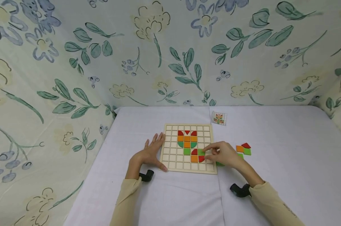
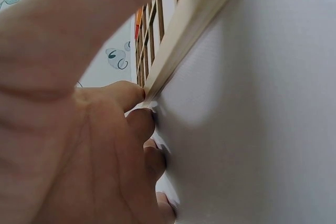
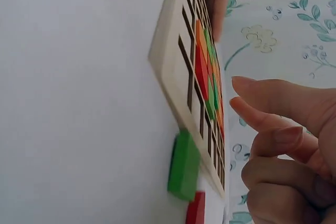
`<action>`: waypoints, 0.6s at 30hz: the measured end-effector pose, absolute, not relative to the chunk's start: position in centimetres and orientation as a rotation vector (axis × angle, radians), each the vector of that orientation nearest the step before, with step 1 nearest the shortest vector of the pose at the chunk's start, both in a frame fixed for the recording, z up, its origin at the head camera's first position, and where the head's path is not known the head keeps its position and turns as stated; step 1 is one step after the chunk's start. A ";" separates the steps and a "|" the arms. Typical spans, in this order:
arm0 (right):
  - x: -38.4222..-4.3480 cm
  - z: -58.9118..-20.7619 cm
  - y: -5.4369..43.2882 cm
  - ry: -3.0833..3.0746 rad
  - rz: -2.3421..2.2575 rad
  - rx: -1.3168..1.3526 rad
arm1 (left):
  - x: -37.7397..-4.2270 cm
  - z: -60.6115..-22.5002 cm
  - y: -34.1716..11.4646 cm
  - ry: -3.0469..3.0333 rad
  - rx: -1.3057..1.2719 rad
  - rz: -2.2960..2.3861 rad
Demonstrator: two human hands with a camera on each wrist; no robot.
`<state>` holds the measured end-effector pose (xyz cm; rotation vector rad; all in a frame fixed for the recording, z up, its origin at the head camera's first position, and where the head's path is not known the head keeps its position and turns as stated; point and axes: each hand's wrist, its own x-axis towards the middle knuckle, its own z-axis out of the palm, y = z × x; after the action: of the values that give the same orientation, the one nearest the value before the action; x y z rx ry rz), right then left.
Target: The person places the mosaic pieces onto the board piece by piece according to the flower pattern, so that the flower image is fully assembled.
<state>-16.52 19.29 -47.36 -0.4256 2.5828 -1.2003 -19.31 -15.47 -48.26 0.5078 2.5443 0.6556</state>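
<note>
A square wooden grid board lies on the cloth, with red, orange and green tiles set in its middle cells. My left hand rests at the board's left edge, fingers spread and thumb by the near-left corner. Over the right part of the board is my right hand, its index fingertip at a light green tile and its thumb near a red quarter-round tile. In the right wrist view nothing shows between the thumb and index finger; the other fingers are bent.
Loose tiles lie right of the board: an orange square, a red piece and a green square. Another green tile sits against the board's edge. A small picture card lies behind the board on the white cloth.
</note>
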 end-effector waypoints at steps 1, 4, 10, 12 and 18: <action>-16.5 -47.3 20.0 2.601 -1.190 -0.416 | -19.3 -48.3 -15.5 2.545 0.508 0.659; -16.3 -47.0 22.3 2.649 -1.166 -0.351 | -19.3 -48.2 -15.5 2.543 0.510 0.653; -15.7 -47.1 27.0 2.739 -1.134 -0.206 | -19.3 -48.1 -15.5 2.544 0.515 0.639; -15.4 -47.1 28.1 2.757 -1.121 -0.168 | -19.3 -48.2 -15.5 2.544 0.512 0.642; -14.7 -47.6 30.2 2.754 -1.069 -0.128 | -19.3 -48.3 -15.7 2.543 0.510 0.649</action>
<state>-14.73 30.16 -47.57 -0.1276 2.7539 -1.0693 -19.28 -15.73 -48.34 0.5099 2.5433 0.6492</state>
